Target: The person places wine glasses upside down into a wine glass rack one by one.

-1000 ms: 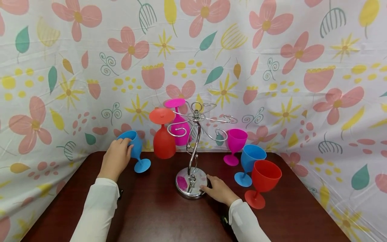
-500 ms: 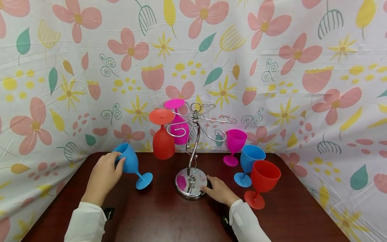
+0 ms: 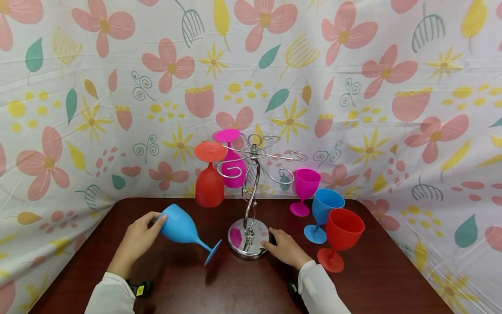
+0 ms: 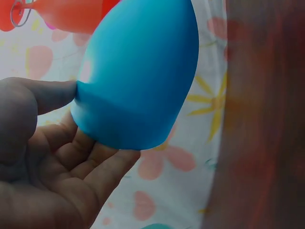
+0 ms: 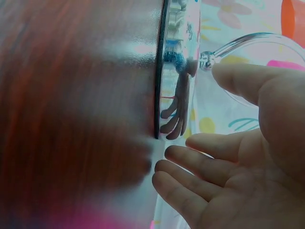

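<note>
My left hand (image 3: 137, 240) pinches a blue plastic goblet (image 3: 178, 224) near its rim, thumb on one side and fingers on the other. The goblet tilts over the table, its foot toward the lower right. In the left wrist view its bowl (image 4: 138, 71) fills the middle. At the round chrome base (image 3: 249, 246) of a wire goblet rack (image 3: 252, 187), my right hand (image 3: 285, 247) lies along the right edge, fingers extended in the right wrist view. A red goblet (image 3: 210, 187) and a magenta goblet (image 3: 234, 168) hang upside down from the rack's left loops.
To the rack's right stand a magenta goblet (image 3: 306, 183), a blue goblet (image 3: 327, 205) and a red goblet (image 3: 345, 229), all upright. The dark wooden table (image 3: 219, 292) ends at a floral curtain (image 3: 251, 65) behind and at the sides.
My left hand has drawn the blue goblet nearer and slightly right, tipping it from nearly upright toward its side. My right hand stays at the base. The hanging red goblet shifted slightly.
</note>
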Motion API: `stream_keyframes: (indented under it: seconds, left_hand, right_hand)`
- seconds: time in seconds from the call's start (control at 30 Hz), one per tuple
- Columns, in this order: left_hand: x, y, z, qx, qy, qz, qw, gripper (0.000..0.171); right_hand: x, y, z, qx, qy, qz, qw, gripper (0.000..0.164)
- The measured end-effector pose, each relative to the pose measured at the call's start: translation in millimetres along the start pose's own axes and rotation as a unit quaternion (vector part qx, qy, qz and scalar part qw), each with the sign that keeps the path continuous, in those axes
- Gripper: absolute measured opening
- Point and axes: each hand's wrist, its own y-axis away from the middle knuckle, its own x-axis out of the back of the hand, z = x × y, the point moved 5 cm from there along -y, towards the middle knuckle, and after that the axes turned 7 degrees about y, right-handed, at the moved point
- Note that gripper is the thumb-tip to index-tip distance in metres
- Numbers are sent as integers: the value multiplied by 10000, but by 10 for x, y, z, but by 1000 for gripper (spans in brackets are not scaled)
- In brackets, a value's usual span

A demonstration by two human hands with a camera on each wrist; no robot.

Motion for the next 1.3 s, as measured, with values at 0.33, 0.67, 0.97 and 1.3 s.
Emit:
stream_keyframes:
  seconds: [0.33,0.67,0.97,1.3]
  left_hand:
    - [-438,-6,-193,592,2126,-850,9716,59]
    - [-902,10,-154,1030,3480,-1690,9164,66]
    - [-1276,77,-86,1314,4264,-2448,8608,72]
    - [-1517,168,47,1454,4782,-2790,8200,65]
  right_hand:
    - [54,-5,-30,120,62,484,9987,55]
    - [183,38,-150,252,-114,627,9976,26]
    - [271,126,-355,1056,-264,537,9926,20]
    - [242,246,-662,2143,-2365,-430,9467,51]
